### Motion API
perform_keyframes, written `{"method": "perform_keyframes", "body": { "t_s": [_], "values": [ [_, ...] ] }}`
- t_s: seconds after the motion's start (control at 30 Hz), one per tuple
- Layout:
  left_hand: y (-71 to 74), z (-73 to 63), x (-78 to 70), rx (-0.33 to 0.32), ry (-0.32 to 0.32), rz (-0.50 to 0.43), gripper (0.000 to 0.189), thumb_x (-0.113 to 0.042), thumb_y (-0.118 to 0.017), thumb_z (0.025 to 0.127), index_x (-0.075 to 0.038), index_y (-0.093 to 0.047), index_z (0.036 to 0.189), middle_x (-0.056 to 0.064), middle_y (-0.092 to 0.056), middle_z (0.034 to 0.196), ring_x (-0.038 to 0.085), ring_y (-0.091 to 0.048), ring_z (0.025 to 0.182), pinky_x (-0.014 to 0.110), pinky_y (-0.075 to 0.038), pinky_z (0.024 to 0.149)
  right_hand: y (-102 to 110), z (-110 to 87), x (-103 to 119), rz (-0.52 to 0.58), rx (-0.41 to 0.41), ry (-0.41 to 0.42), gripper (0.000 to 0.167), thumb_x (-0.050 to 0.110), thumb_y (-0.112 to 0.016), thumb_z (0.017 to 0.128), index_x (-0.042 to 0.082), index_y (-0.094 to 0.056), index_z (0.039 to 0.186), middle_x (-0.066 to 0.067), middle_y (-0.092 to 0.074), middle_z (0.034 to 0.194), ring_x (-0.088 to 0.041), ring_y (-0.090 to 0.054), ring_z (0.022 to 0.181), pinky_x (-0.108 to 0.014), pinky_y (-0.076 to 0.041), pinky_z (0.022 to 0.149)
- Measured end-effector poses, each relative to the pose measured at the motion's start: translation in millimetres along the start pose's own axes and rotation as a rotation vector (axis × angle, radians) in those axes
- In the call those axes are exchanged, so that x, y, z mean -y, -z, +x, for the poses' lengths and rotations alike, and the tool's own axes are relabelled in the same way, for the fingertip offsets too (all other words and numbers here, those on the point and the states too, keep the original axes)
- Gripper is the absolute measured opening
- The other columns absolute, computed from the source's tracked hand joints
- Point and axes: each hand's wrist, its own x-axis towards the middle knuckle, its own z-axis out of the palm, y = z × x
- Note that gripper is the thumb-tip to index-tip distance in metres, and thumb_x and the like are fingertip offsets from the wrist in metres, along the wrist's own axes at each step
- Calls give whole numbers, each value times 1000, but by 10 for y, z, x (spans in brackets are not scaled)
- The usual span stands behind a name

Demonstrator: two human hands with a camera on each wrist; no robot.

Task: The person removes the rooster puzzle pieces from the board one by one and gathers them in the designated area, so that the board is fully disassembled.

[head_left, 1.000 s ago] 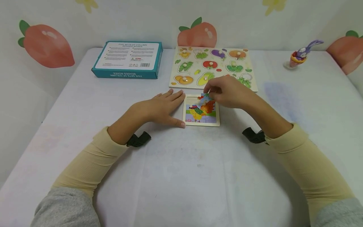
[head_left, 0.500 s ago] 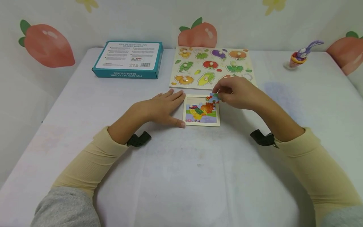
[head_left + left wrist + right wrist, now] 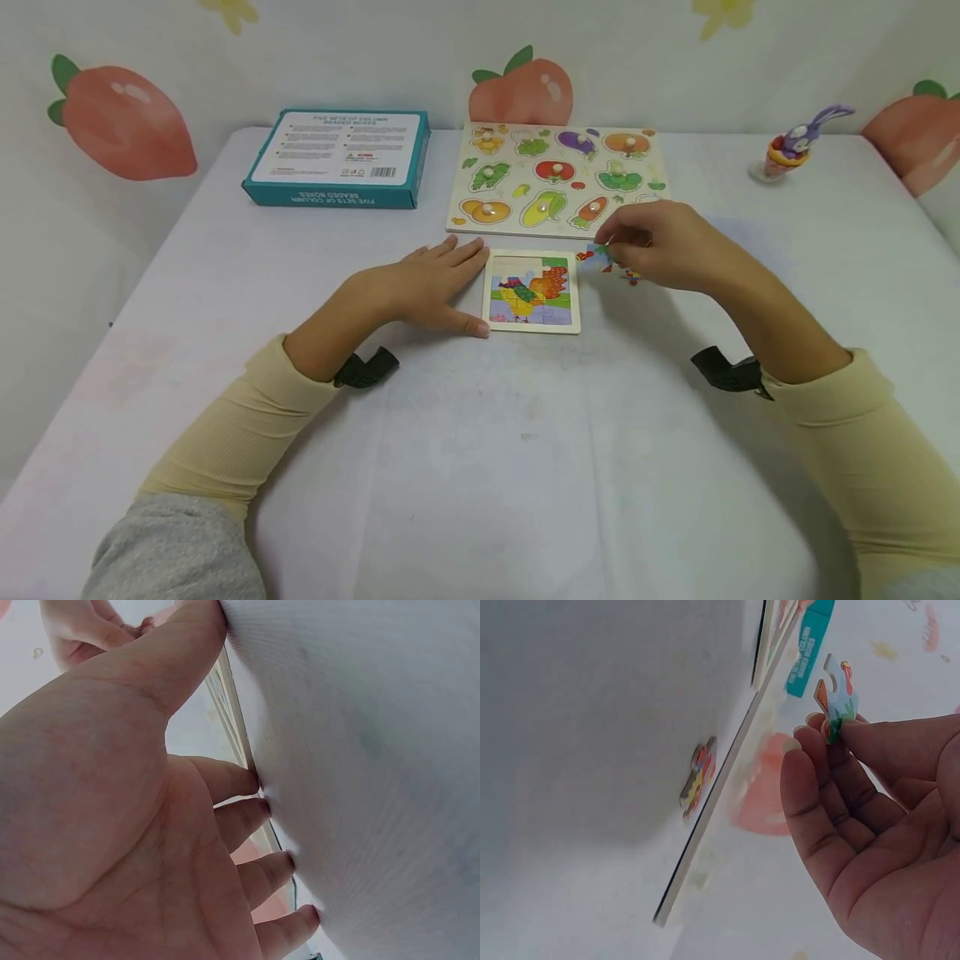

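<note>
My left hand (image 3: 420, 287) lies with fingers spread, its thumb and fingertips at the left edge of a small wooden puzzle frame (image 3: 532, 328). Inside that frame, joined pieces form a rooster picture (image 3: 528, 296), with bare wood along the upper left. To the frame's right, my right hand (image 3: 663, 246) pinches a blue jigsaw piece (image 3: 596, 257) between thumb and fingers. In the right wrist view the held piece (image 3: 843, 691) shows green and red marks and is clear of the table. A second, colourful jigsaw piece (image 3: 699, 778) lies on the table below that hand, mostly hidden in the head view.
Behind the frame lies a vegetable knob puzzle board (image 3: 558, 179), its front right corner covered by the right hand. A teal and white box (image 3: 337, 158) sits at the back left. A small purple rabbit figure in a cup (image 3: 789, 150) stands at the back right.
My right hand has moved to the right with the jigsaw piece, from over the frame's upper right corner to beside it. Another piece now shows under that hand. The left hand stays put.
</note>
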Motion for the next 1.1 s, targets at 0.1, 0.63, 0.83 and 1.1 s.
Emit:
{"method": "perform_keyframes", "body": {
  "t_s": [0.1,0.63,0.83,1.1],
  "values": [
    [-5,4,3,-2,-3,0,113,-71,-64,84,-17,-4,163,1,2,168,30,6,153,52,-8,120,26,-29,-49,-7,-5,-9,18,6,-61,96,6,-73,109,-9,-67,95,-23,-54,88,-33,-44,72],
    [-7,-11,6,1,-12,-2,112,-71,-62,85,-16,-3,163,2,3,168,31,7,152,52,-6,121,305,-138,-439,15,88,-123,21,5,-59,97,0,-67,116,-12,-69,95,-19,-61,78,-22,-48,64],
    [8,-3,2,-1,-16,13,112,-72,-61,85,-16,-4,163,2,3,168,31,7,152,52,-7,120,368,-151,-525,20,148,-170,21,4,-57,98,-4,-64,116,-11,-67,90,-22,-59,78,-23,-49,63],
    [-4,-10,6,-4,-14,9,112,-72,-61,85,-16,-4,163,2,3,168,31,7,152,52,-8,120,387,-135,-640,-29,193,-235,21,6,-57,98,-2,-65,115,-6,-64,84,-24,-56,80,-29,-47,65]
  ]
}}
